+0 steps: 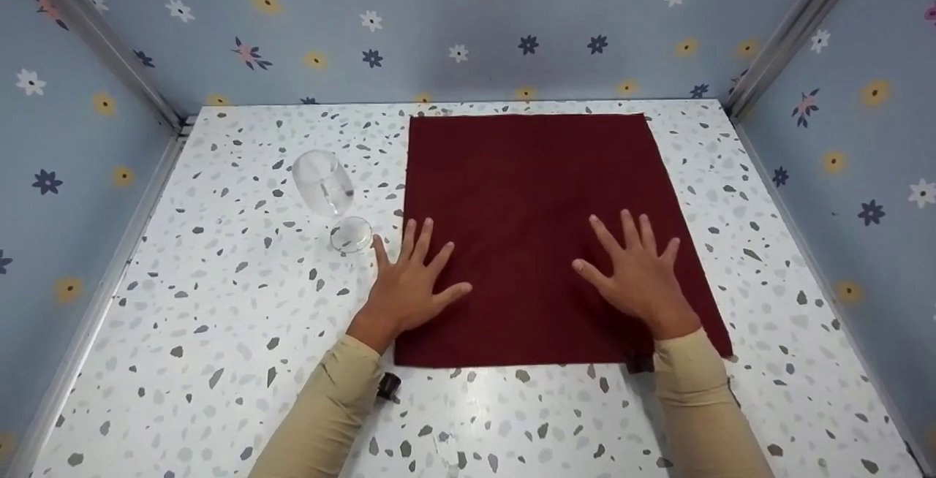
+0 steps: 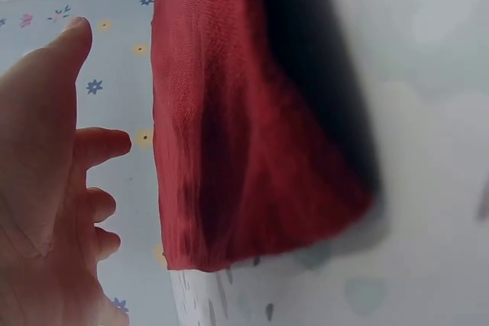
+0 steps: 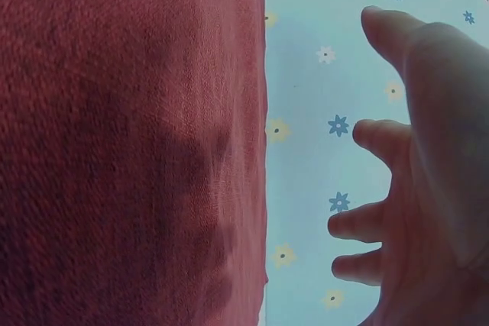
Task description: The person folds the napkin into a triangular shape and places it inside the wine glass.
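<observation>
A dark red cloth (image 1: 526,171) lies spread nearly flat on the speckled table. Over its left edge is my left hand (image 1: 409,288), fingers spread and holding nothing. My right hand (image 1: 636,277), likewise spread and empty, is above the cloth's right part. In the left wrist view, a gap shows between the left hand (image 2: 46,166) and the cloth (image 2: 214,150), whose near corner looks slightly raised. The right wrist view also shows the right hand (image 3: 428,166) apart from the cloth (image 3: 137,150). A clear stemmed glass (image 1: 322,182) is left of the cloth, its foot close to my left fingertips.
The white speckled table (image 1: 219,281) has flower-patterned panels (image 1: 468,25) at its back and both sides. Metal rails (image 1: 782,32) run up the two back corners. A small black object (image 1: 389,387) shows beside my left sleeve, attached to the wrist or lying there; I cannot tell.
</observation>
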Motion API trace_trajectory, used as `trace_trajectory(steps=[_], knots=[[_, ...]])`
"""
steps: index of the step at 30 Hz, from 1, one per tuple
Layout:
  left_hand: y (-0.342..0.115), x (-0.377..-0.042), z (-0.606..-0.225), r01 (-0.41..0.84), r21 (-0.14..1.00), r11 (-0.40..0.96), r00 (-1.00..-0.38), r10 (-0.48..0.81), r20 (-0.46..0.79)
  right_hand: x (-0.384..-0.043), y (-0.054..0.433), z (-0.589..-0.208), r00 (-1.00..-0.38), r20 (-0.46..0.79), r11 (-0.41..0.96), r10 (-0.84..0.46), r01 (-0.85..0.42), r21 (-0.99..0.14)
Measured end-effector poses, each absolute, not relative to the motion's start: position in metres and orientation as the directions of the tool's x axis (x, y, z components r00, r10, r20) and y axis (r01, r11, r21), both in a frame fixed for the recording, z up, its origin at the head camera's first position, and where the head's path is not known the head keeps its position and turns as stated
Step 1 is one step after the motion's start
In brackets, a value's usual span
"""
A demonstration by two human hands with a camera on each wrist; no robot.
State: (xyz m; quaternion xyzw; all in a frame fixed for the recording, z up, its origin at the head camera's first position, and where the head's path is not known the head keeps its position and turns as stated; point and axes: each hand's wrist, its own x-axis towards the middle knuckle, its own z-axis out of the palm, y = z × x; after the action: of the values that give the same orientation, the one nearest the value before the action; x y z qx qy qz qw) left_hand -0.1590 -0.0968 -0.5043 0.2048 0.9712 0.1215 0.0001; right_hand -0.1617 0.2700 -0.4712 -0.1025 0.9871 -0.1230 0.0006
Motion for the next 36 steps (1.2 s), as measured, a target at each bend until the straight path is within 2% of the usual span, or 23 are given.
trace_trajectory(steps=[7, 16, 24, 36], knots=[[-0.094, -0.156, -0.506, 0.361, 0.301, 0.883, -0.924, 0.381, -0.010, -0.162, 0.270, -0.475, -0.980, 0.016, 0.943, -0.196, -0.193, -0.270], [-0.096, -0.153, -0.501, 0.272, 0.438, 0.857, -0.924, 0.359, -0.128, -0.159, 0.262, -0.482, -0.979, -0.004, 0.919, -0.204, -0.190, -0.346], [-0.096, -0.153, -0.506, 0.290, 0.430, 0.855, -0.914, 0.380, -0.140, -0.154, 0.263, -0.486, -0.979, -0.023, 0.913, -0.204, -0.182, -0.365], [-0.105, -0.158, -0.507, 0.310, 0.370, 0.876, -0.933, 0.355, -0.059, -0.149, 0.258, -0.500, -0.975, 0.036, 0.896, -0.219, -0.216, -0.387]])
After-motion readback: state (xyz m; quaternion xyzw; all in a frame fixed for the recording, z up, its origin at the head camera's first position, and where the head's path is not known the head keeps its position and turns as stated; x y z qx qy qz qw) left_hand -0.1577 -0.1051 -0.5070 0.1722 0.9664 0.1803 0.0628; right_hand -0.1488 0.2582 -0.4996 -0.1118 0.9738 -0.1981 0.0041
